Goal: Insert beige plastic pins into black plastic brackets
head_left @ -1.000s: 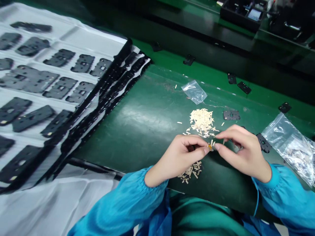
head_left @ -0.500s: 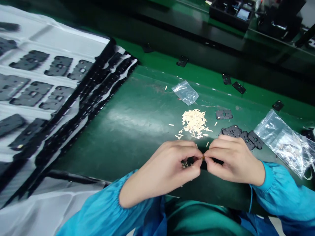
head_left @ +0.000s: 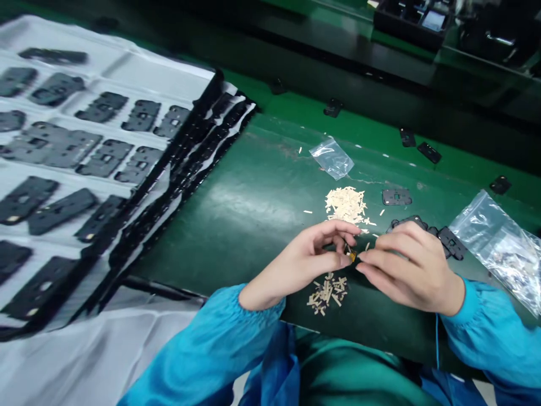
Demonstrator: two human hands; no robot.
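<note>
My left hand (head_left: 310,256) pinches a small part with an orange-yellow patch (head_left: 351,256) between thumb and fingers. Close beside it, my right hand (head_left: 416,268) has thumb and fingertips drawn together; whatever they hold is too small to make out. Just beyond the hands lies a heap of small cream-coloured strips (head_left: 345,204). A second, smaller pile of strips (head_left: 327,293) is on the green table (head_left: 236,225), nearer my body. Behind my right hand, several black flat plates (head_left: 452,242) overlap, partly hidden by its fingers.
On the left, a stack of white trays (head_left: 169,62) with black edges holds several dark plates. A clear zip bag (head_left: 332,158) lies past the heap, a larger filled bag (head_left: 501,254) at right. A single black plate (head_left: 396,196) and a compartment box (head_left: 414,22) are farther back.
My hands have parted slightly and the left fingers have opened out, showing more of the orange-yellow patch. The near pile of strips is uncovered. The whole view has shifted, bringing more tray in.
</note>
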